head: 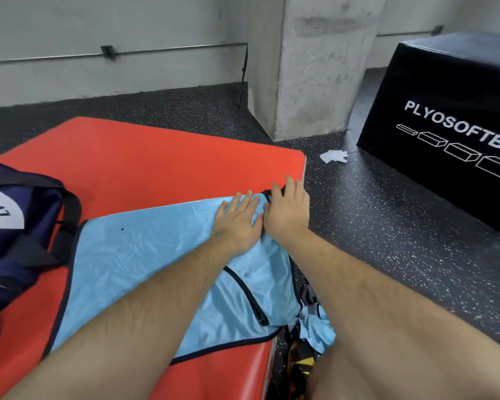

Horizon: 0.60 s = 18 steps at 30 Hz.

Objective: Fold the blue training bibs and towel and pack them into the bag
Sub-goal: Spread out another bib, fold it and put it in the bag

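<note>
A light blue training bib (145, 264) with black trim lies spread flat on a red mat (133, 163). My left hand (237, 223) presses flat on the bib's far right part, fingers straight. Beside it, my right hand (287, 212) rests with straight fingers on the bib's far right corner at the mat's edge. A dark blue bag (20, 235) with a white label sits on the mat at the left. More light blue fabric (315, 327) hangs bunched off the mat's near right side.
A black plyo box (451, 116) stands on the speckled floor at the right. A concrete pillar (309, 67) rises behind the mat. A crumpled white paper (334, 155) lies on the floor near the mat's far corner. Yellow and black items (300, 359) sit below the mat.
</note>
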{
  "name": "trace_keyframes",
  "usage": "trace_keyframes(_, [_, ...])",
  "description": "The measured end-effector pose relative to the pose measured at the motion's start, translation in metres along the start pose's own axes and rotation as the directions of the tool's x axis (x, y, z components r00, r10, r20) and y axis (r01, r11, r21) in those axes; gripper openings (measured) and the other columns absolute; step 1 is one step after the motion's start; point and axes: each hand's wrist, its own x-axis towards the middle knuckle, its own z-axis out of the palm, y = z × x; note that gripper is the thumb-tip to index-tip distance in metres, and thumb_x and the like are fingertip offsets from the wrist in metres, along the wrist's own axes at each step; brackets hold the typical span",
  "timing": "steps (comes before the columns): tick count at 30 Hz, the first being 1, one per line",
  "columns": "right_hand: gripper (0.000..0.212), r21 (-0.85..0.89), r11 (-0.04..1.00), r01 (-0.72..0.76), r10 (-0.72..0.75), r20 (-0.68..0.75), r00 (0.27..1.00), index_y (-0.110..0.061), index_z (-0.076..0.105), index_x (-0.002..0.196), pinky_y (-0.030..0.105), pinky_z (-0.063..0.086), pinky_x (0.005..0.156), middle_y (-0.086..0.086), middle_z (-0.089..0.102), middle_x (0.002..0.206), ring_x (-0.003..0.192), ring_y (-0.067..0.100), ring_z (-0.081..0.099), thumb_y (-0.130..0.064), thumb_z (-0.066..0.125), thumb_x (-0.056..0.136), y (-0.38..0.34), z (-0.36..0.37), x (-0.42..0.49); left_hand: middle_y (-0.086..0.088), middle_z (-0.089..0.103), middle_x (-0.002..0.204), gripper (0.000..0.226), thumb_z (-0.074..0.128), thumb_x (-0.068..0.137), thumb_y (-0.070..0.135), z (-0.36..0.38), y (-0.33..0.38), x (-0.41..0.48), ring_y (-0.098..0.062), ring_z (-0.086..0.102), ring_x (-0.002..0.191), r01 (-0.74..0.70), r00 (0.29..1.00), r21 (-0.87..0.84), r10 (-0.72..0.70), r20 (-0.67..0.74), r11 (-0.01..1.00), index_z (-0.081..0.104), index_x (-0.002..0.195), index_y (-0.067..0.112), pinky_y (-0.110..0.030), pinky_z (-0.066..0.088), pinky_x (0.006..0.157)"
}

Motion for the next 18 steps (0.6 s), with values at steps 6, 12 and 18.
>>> trace_keyframes(6, [0.056, 0.203, 0.943, 0.265, -0.29, 0.101, 0.952, -0.012, 0.042, 0.149, 0.043, 0.016, 0.122, 0.008, 0.037, 0.157, 0.15, 0.028, 0.02, -0.032, 0.028, 0.098, -0.041, 0.008, -0.011, 0.003, 0.012, 0.166, 0.054, 0.025, 0.106, 0.029, -0.015, -0.035, -0.019, -0.016, 0.004, 0.153, 0.01, 0.995, -0.146, -0.024, -0.094, 0.989, 0.019, 0.158, 0.021, -0.039, 0.001, 0.125])
trace_keyframes(12, [0.06, 0.17, 0.949, 0.265, -0.301, 0.244, 0.922, -0.017, 0.019, 0.158, 0.045, 0.002, 0.123, 0.007, 0.012, 0.166, 0.153, 0.03, 0.001, -0.043, 0.017, 0.104, -0.073, 0.027, -0.026, -0.002, 0.009, 0.167, 0.058, 0.025, 0.105, 0.041, -0.032, -0.098, -0.058, -0.023, 0.001, 0.154, 0.217, 0.967, 0.048, -0.208, -0.148, 0.975, 0.022, 0.157, 0.016, -0.043, 0.001, 0.124])
trace_keyframes(18, [0.055, 0.184, 0.924, 0.335, -0.366, 0.172, 0.915, -0.015, 0.016, 0.159, 0.04, -0.002, 0.124, 0.004, 0.009, 0.167, 0.154, 0.026, -0.003, -0.031, 0.025, 0.106, -0.117, 0.029, -0.032, -0.002, 0.009, 0.167, 0.058, 0.026, 0.105, 0.04, -0.055, -0.146, -0.078, -0.02, 0.001, 0.154, 0.263, 0.956, 0.036, -0.255, -0.145, 0.964, 0.021, 0.158, 0.015, -0.04, -0.001, 0.124])
